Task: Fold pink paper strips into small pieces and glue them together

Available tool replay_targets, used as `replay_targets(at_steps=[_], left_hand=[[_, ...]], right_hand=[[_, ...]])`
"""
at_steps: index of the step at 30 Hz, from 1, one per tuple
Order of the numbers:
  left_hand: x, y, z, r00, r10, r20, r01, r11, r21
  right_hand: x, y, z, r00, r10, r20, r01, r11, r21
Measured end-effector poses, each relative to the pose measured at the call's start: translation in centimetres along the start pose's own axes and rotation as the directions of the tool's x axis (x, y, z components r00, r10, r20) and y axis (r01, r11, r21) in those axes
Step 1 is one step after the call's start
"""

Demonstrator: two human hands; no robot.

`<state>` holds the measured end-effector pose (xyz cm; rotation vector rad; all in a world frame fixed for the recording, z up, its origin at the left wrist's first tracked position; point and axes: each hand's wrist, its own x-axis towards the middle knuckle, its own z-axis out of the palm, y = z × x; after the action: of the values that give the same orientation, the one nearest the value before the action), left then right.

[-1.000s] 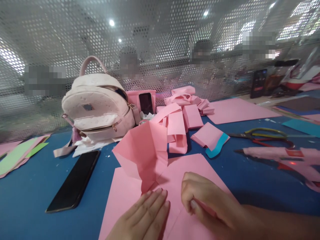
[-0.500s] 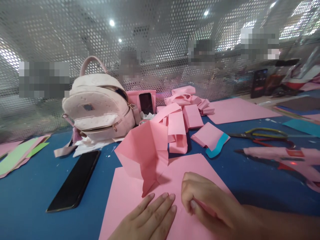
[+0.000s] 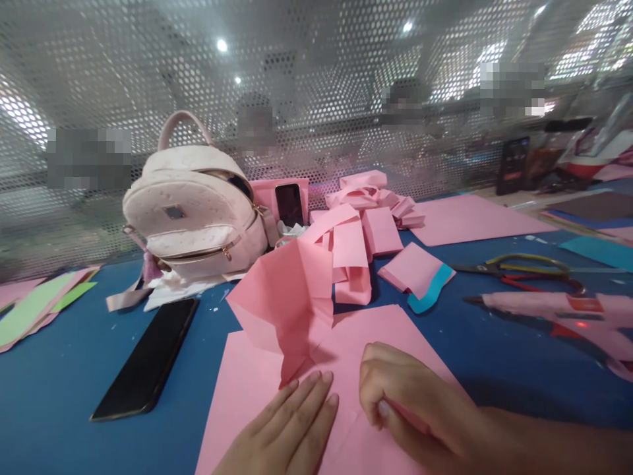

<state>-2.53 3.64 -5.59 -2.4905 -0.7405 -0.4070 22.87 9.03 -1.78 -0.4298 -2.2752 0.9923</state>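
Observation:
A large sheet of pink paper lies flat on the blue table in front of me. On its far left part stands a folded pink paper piece, upright and creased, with its lower tip near my fingers. My left hand rests flat on the sheet, its fingers stretched out and touching or nearly touching that lower tip. To its right, my right hand is curled on the sheet, thumb tucked by the bent fingers. Whatever its fingers may hold is hidden.
A black phone lies at left, before a pale pink backpack. Folded pink paper strips pile up behind the sheet. Scissors and a pink glue gun lie at right. A perforated metal screen rises behind.
My left hand has slid slightly to the left and away from my right hand, closer to the folded piece's lower tip. My right hand has hardly moved.

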Motion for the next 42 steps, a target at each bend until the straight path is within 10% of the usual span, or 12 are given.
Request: replay_targets(at_steps=[42], left_hand=[[0.6, 0.5, -1.1, 0.989, -0.019, -0.147, 0.035, 0.993, 0.109]], right_hand=[[0.0, -0.4, 0.0, 0.999, 0.049, 0.017, -0.048, 0.997, -0.062]])
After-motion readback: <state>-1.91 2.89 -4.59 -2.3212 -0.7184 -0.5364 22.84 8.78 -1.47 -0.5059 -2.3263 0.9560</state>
